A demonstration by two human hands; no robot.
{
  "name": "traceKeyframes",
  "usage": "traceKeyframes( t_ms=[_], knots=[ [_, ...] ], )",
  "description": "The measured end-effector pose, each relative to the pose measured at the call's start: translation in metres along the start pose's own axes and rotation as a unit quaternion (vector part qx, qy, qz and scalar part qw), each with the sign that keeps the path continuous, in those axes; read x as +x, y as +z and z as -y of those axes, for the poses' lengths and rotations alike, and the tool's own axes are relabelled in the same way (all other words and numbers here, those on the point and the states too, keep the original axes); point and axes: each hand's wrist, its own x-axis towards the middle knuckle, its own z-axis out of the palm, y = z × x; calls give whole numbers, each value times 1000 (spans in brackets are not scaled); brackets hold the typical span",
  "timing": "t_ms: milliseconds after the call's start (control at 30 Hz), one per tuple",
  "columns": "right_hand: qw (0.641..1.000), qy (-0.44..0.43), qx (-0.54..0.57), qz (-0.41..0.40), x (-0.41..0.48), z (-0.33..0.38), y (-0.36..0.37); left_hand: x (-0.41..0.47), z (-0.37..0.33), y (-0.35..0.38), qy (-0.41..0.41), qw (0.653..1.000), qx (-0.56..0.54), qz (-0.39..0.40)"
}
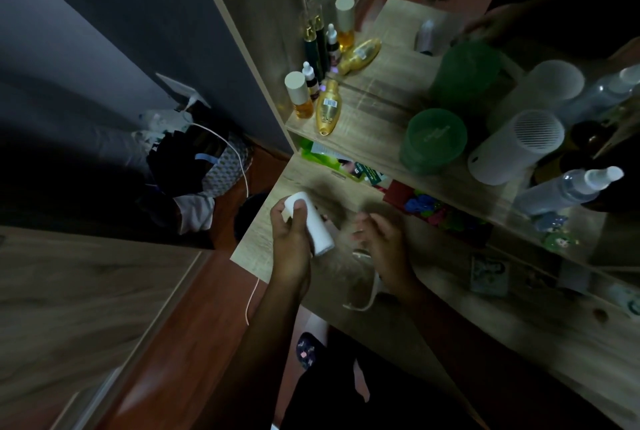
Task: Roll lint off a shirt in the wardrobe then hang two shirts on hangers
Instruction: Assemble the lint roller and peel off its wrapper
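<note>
While the left hand grips the white lint roller above the dressing table's left corner, the right hand hovers just beside it, fingers loosely curled and empty.

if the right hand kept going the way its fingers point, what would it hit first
Probably the white lint roller held in the left hand; the right hand has its fingers aimed up-left toward it, though depth is unclear.

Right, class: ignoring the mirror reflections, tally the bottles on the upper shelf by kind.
Amber bottle: 1
Dropper bottle: 1
Gold bottle: 1
Tall dark bottle: 1
Spray bottle: 1
Total: 5
</note>
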Motion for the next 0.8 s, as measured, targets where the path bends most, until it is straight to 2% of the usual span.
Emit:
traceKeyframes(
  t_ms=[100,167,467,600,733,800],
  knots=[
    [980,52,115,155,-29,30,10,-1,-8,0,67,998,14,-11],
    [964,59,171,194,-40,37,17,0,-10,-1,99,995,23,-18],
    [970,47,166,172,-43,37,23,-1,-7,-3,137,990,30,-29],
    [961,82,189,186,-41,33,23,-2,-7,-3,131,991,12,-30],
    [949,137,232,167,-32,25,19,3,-7,0,98,995,-8,-36],
    [946,165,241,143,-26,19,15,13,-5,1,103,993,43,-24]
  ],
)
